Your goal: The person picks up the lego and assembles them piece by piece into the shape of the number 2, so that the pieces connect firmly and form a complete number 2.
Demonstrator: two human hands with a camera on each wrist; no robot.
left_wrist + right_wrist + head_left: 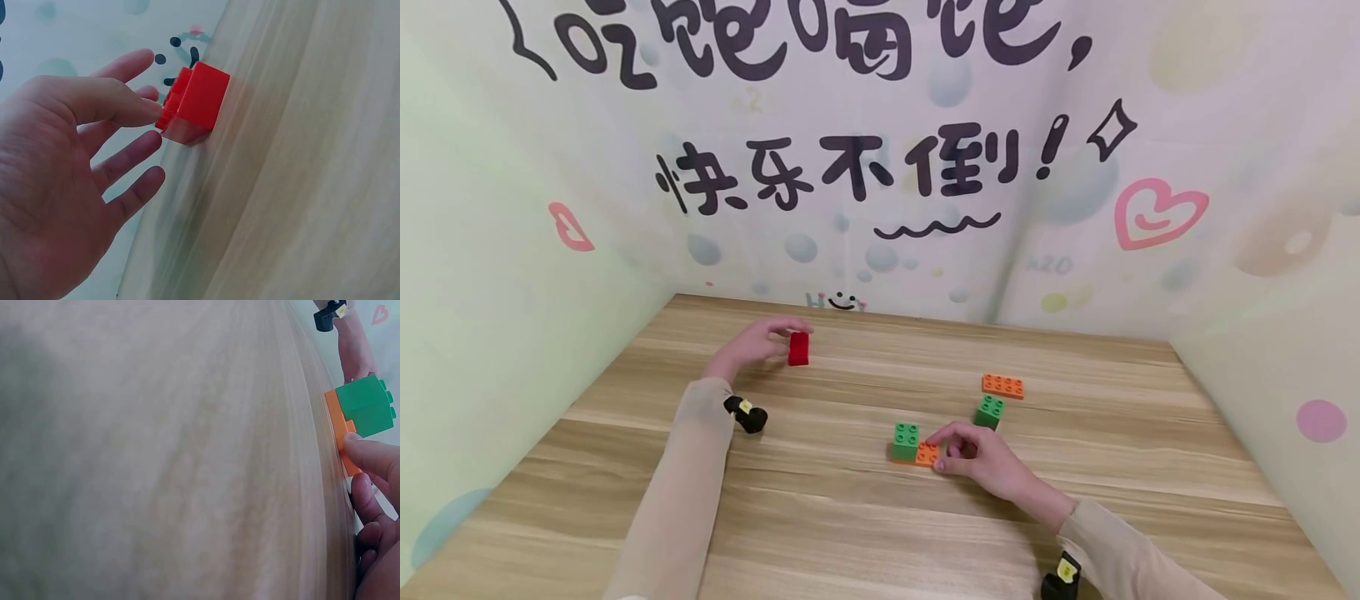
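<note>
On the left, my left hand (763,340) is beside a red toy building brick (799,349) that stands on the table. In the left wrist view its fingers are spread, with the thumb tip right at the studded side of the red brick (203,97). My right hand (988,462) pinches the free end of a flat orange building plate (927,454) between thumb and forefinger. A green brick (906,442) is fixed on the plate's left half. In the right wrist view the thumb lies against the edge of the orange plate (337,419).
Just beyond my right hand stands a second green brick (990,411), partly hidden by the hand. Another orange plate (1003,386) lies behind it. The wooden table (820,533) ends at a printed back wall (850,267), with pale walls on both sides.
</note>
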